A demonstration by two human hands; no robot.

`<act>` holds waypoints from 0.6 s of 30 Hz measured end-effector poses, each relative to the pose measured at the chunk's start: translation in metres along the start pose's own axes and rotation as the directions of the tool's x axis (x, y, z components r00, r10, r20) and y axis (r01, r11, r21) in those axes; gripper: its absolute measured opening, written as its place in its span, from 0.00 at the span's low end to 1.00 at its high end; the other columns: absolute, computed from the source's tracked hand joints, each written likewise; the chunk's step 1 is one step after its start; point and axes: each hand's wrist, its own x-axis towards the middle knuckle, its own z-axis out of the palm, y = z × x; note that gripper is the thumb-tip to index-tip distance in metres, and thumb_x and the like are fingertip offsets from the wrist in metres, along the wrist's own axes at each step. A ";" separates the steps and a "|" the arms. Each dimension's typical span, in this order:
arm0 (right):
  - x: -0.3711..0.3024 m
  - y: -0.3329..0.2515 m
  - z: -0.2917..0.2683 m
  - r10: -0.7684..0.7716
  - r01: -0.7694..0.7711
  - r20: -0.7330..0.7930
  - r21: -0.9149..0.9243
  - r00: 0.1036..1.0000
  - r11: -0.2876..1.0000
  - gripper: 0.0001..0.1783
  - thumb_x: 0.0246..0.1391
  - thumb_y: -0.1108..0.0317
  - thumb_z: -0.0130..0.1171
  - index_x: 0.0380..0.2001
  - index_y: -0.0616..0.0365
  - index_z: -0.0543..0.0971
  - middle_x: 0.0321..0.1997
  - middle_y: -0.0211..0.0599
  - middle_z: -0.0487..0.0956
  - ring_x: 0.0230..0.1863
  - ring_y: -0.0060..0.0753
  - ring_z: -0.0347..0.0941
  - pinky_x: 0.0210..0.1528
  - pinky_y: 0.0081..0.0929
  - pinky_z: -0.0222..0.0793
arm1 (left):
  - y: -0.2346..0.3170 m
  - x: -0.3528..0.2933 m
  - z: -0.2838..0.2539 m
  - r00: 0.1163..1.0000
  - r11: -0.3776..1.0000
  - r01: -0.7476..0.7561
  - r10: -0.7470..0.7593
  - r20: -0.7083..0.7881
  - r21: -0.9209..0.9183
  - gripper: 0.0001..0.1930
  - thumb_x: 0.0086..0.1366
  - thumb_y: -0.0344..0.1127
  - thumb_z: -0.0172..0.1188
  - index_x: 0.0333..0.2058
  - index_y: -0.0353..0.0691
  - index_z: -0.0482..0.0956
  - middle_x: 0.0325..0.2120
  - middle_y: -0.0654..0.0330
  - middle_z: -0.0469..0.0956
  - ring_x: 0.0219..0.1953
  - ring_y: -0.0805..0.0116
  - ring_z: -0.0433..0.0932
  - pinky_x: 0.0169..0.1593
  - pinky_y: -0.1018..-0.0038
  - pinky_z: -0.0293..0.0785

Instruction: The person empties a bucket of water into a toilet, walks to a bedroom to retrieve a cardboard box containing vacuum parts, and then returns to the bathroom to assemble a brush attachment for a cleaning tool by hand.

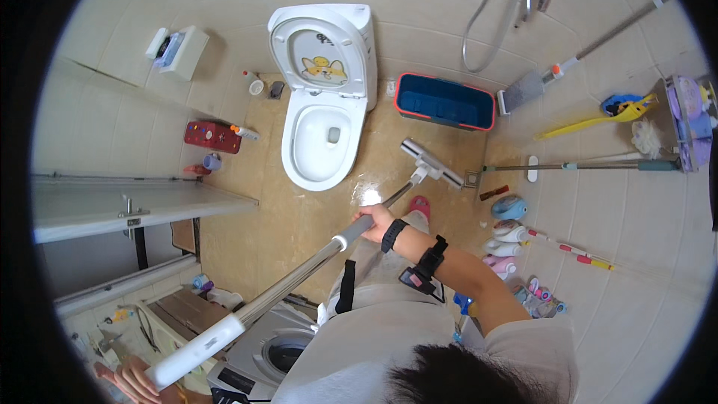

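A long-handled flat mop (303, 273) runs slantwise from the lower left to the floor right of the toilet. My right hand (376, 223) is wrapped round its grey grip, partway down the pole. At the lower left, my left hand (134, 380) curls around the white end of the handle, partly cut off by the rim of the picture. The narrow grey-and-white mop head (432, 164) is down at the tan floor (254, 236), which shines wet. It lies between the toilet (297, 142) and a floor drain (471, 179), close to my pink slipper (420, 206).
A dark blue bucket (441, 102) with a red rim stands against the far wall. Bottles (508, 232) and a blue jug (509, 206) line the right wall, where brushes and poles hang. A red box (212, 137) sits left; a washing machine (262, 355) is near me.
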 end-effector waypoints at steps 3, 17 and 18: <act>-0.045 0.010 0.026 0.025 -0.020 0.050 -0.099 0.998 0.995 0.07 0.55 0.77 0.48 0.37 0.66 0.64 0.31 0.43 0.71 0.35 0.40 0.70 0.46 0.40 0.71 | 0.049 -0.027 -0.034 0.994 0.997 -0.014 0.022 -0.111 0.076 0.25 0.66 0.47 0.46 0.52 0.31 0.66 0.15 0.64 0.67 0.16 0.76 0.65 0.25 0.78 0.68; -0.023 -0.220 0.018 -0.221 0.234 0.077 -0.331 0.972 0.914 0.06 0.55 0.74 0.47 0.35 0.65 0.65 0.32 0.44 0.70 0.35 0.41 0.70 0.44 0.40 0.72 | -0.090 -0.077 0.112 0.950 0.947 0.191 -0.112 -0.291 0.258 0.15 0.53 0.25 0.62 0.31 0.46 0.62 0.21 0.69 0.67 0.20 0.78 0.65 0.28 0.79 0.63; -0.009 -0.237 0.009 -0.272 0.292 0.106 -0.407 0.956 0.866 0.07 0.55 0.74 0.48 0.36 0.65 0.65 0.33 0.45 0.70 0.36 0.40 0.70 0.42 0.40 0.72 | -0.116 -0.068 0.141 0.931 0.922 0.195 -0.066 -0.360 0.334 0.16 0.51 0.24 0.64 0.28 0.45 0.62 0.17 0.69 0.68 0.17 0.77 0.66 0.22 0.79 0.63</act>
